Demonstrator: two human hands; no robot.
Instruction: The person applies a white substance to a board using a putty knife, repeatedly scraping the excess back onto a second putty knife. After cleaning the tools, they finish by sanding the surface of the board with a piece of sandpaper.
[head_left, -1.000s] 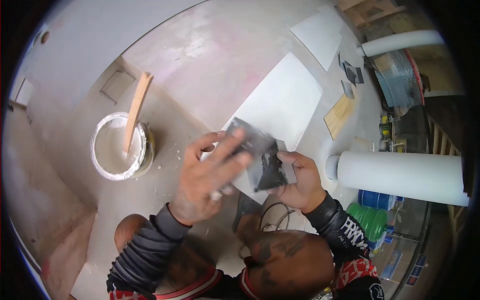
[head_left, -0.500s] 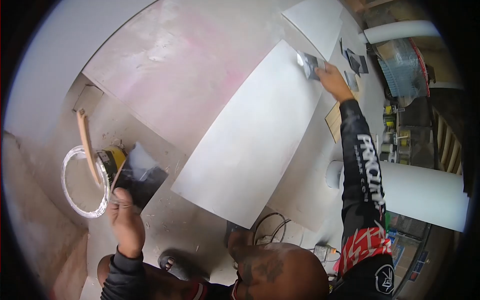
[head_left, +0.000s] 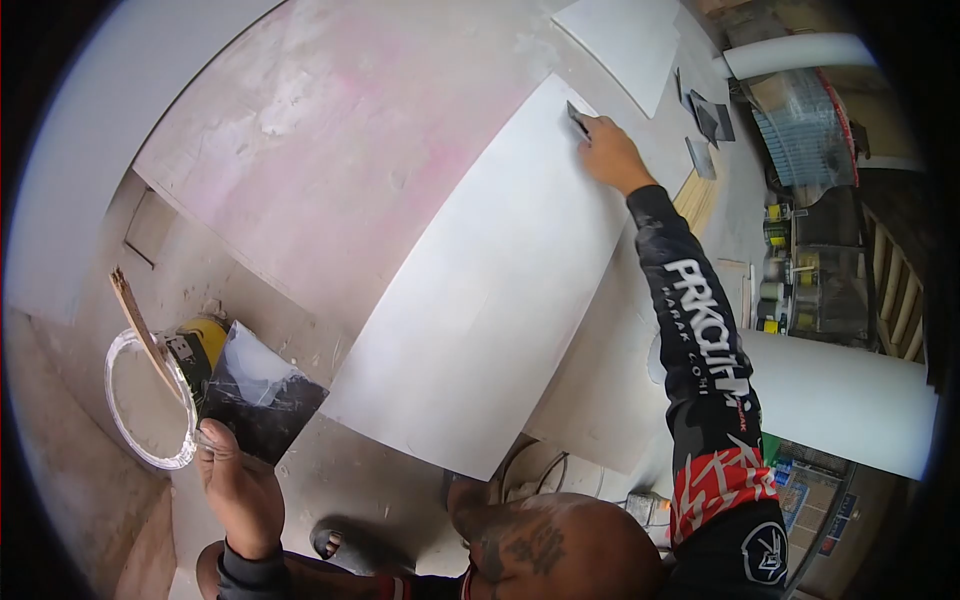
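Observation:
My right hand (head_left: 612,152) grips a thin dark scraper (head_left: 577,118), its edge on the far end of a long white panel (head_left: 480,280). On the left, my left hand (head_left: 240,488) is closed on the lower corner of a black sheet (head_left: 262,405) smeared with white-grey paste (head_left: 252,362). Right beside that sheet is an open tin (head_left: 150,400) with a white-crusted rim and a yellow and black side. A wooden stick (head_left: 146,335) leans in the tin.
A larger pinkish-grey board (head_left: 340,150) lies left of the panel, and another white panel (head_left: 625,50) at the top. Dark scraper blades (head_left: 710,118) lie at upper right. A white roll (head_left: 840,400) and small cans (head_left: 775,240) stand at right. A sandalled foot (head_left: 345,545) is below.
My right hand has moved left onto the panel's far end, and its scraper is now seen edge-on. My left hand and the black sheet have shifted slightly down and left.

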